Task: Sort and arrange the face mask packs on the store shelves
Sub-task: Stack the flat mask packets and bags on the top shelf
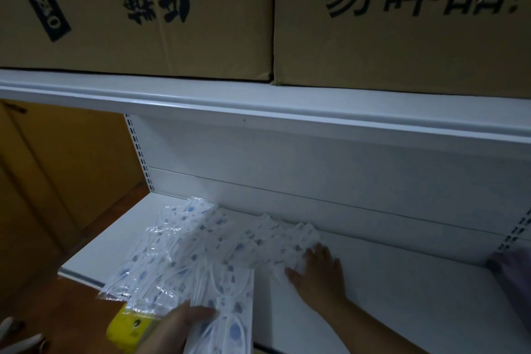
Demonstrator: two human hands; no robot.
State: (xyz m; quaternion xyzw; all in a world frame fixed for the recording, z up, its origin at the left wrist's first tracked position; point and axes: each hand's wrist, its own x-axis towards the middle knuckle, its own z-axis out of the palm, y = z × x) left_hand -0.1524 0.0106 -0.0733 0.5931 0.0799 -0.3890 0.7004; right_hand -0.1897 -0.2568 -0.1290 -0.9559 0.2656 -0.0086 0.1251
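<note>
mask packs (201, 244) on shelf (402, 282), hands touching

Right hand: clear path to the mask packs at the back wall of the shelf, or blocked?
Probably yes. The right hand already lies flat on the mask packs near the back wall, and the shelf beside it is bare. The left hand holds a separate bundle at the front, out of the way.

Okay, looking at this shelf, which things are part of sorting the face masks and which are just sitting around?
Job: face mask packs, white shelf, left hand gripping a stack, right hand flat on the row.
Lying about: cardboard boxes overhead, yellow pack.
</note>
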